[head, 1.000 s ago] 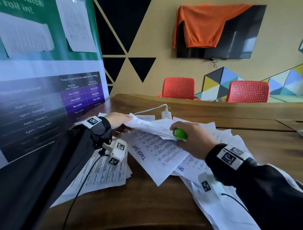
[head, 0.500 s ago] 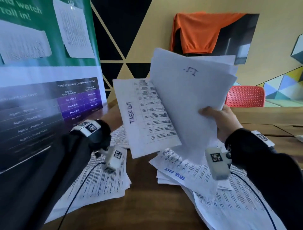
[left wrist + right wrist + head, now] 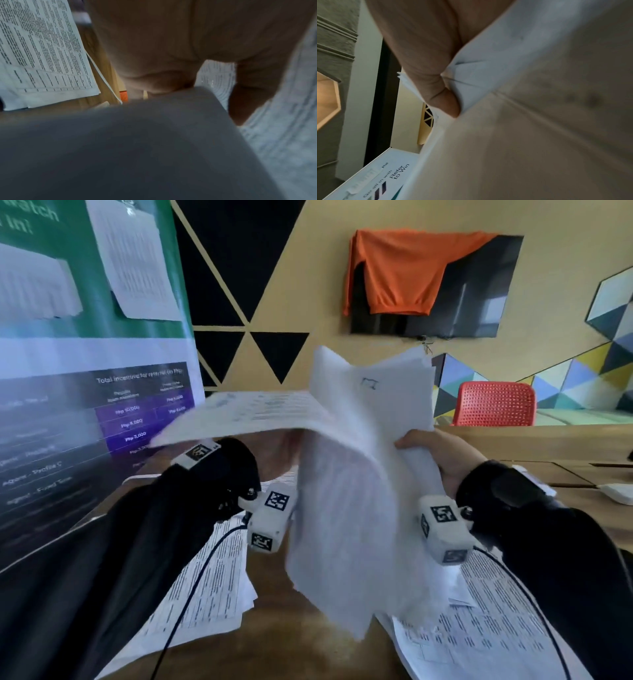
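Head view: bundle raised over table middle, right hand clamped on its edge; sheet, upright a moment ago, now swung flat in grip of left hand, likely bound for left-edge pile.

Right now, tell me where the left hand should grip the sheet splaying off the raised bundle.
Probably grip the sheet by its free left edge, coming from below and left with the left hand. It lies nearly flat, fanned away from the bundle, whose right edge the right hand pinches.

Banner: "Total incentive for referral", "Php 10,000", "Php 3,000", "Refer to Win".
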Demonstrator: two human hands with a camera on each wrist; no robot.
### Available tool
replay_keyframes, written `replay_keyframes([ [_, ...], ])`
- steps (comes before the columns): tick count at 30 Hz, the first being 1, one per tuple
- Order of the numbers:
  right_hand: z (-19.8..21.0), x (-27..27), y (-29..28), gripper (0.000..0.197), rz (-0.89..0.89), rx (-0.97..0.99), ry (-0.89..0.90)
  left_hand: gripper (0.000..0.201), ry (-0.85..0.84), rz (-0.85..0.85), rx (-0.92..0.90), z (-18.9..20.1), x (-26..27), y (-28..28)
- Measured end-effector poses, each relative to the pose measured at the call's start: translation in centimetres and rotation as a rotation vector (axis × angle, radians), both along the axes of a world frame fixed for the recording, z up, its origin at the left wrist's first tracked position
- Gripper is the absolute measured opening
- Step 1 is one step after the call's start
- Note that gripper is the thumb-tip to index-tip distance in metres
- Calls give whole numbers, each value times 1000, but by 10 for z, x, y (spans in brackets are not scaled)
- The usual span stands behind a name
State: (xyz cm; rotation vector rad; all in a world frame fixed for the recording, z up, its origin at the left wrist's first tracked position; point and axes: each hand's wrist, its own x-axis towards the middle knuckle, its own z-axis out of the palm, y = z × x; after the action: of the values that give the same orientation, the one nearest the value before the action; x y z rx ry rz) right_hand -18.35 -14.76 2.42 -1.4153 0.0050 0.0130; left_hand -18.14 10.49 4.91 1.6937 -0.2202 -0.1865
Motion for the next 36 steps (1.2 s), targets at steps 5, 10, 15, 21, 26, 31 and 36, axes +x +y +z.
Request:
replay_keyframes([
  [5,-28,20,-8,29,-161,-126,-6,33,24,131,240,-39,46,13],
  [10,-42,14,-6,20,-373,-245,-81,45,155,262,538,-96,59,40],
  [15,-31,-3,21,16,-207,-300,-213,10,275,187,147,-121,54,45],
  [21,-46,9,66,50,44,-375,-193,58,288,-2,114,-146,55,45],
  [26,-75,36,88,39,162,-475,-57,7,262,-37,111,-146,54,41],
  [31,-88,53,94,11,222,-786,-117,23,277,-43,98,-154,61,39],
  [36,-81,61,94,15,238,-868,-161,13,327,-61,-83,-161,63,44],
])
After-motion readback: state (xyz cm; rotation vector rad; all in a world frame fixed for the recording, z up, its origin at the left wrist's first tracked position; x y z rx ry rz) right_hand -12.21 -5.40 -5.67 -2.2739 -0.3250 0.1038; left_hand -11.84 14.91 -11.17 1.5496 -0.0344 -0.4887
